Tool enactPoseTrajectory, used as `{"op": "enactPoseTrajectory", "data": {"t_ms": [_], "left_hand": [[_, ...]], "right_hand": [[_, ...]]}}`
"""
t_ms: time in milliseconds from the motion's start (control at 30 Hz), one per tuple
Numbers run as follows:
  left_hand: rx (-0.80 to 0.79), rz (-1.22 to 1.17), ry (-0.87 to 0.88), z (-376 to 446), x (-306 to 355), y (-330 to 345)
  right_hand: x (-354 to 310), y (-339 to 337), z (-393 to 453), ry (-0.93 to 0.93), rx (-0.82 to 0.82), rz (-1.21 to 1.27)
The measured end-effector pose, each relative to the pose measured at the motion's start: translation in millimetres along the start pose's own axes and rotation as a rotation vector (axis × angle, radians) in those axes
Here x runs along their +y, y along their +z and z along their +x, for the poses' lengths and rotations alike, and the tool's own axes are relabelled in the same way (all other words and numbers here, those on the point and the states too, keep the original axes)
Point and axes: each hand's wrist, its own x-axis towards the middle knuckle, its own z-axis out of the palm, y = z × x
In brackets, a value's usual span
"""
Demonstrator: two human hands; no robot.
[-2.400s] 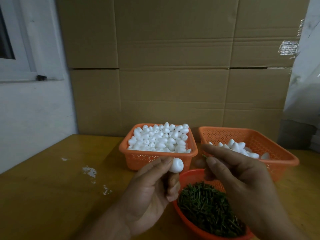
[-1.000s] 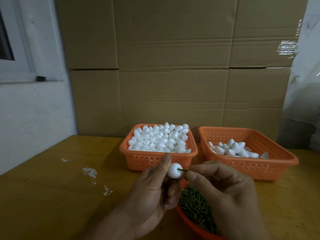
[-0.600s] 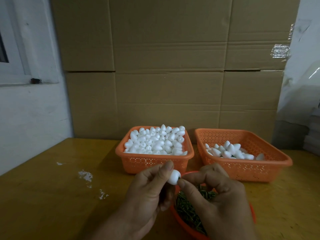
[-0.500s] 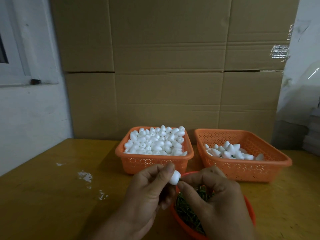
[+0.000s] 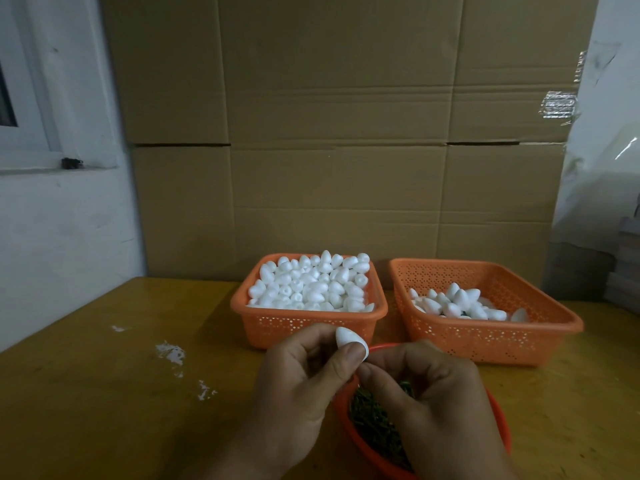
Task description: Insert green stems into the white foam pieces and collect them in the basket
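My left hand (image 5: 298, 386) pinches a white foam piece (image 5: 349, 341) between thumb and curled fingers (image 5: 348, 362); its pointed end sticks up at 11 o'clock past my thumb tip. My right hand (image 5: 436, 403) sits at 3 o'clock of it, fingers curled, tips meeting the piece's lower end; whether they grip a stem I cannot tell, since none shows. Under both hands, at 6 o'clock, a round orange bowl (image 5: 498, 427) holds green stems (image 5: 374, 424). At 12 o'clock on the surface (image 5: 104, 393) stands a full basket (image 5: 304, 327); at 2 o'clock a second basket (image 5: 485, 337) holds fewer pieces.
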Motion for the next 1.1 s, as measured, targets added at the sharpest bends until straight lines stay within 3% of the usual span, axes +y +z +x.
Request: {"op": "enactPoseTrajectory", "data": {"t_ms": [200, 567, 933, 1100], "left_hand": [[-0.023, 0.164, 0.087, -1.4, 2.1, -1.9], [-0.036, 0.141, 0.062, -2.8, 3.3, 0.5], [-0.075, 0.048, 0.037, -5.5, 2.3, 6.5], [0.012, 0.089, 0.003, -5.2, -2.9, 6.9]], "right_hand": [[0.2, 5.3, -1.9, 0.064, -0.022, 0.107], [-5.4, 13.6, -2.9, 0.175, -0.034, 0.35], [-5.0, 1.1, 8.9, 0.117, -0.008, 0.357], [15.4, -22.7, 43.2, 0.181, 0.111, 0.148]]}}
